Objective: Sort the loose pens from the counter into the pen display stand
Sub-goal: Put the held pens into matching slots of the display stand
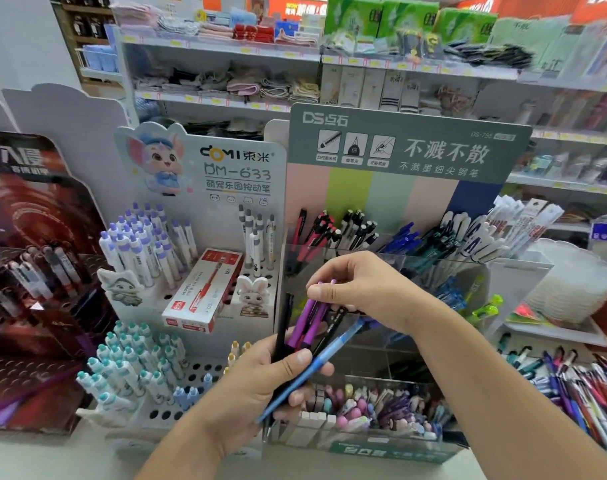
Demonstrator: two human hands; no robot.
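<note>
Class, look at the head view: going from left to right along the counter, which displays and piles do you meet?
Dark red display stand → white Domi pen stand → green-headed clear acrylic pen stand → stack of white trays → loose pen pile.

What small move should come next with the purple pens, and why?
Probably lift the two purple pens clear of the bundle: the right hand already pinches their tops, while the left hand grips the black and blue pens.

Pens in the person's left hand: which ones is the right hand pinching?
The purple pens. The right hand pinches their tops; the black pen and blue pen rest only in the left hand.
</note>
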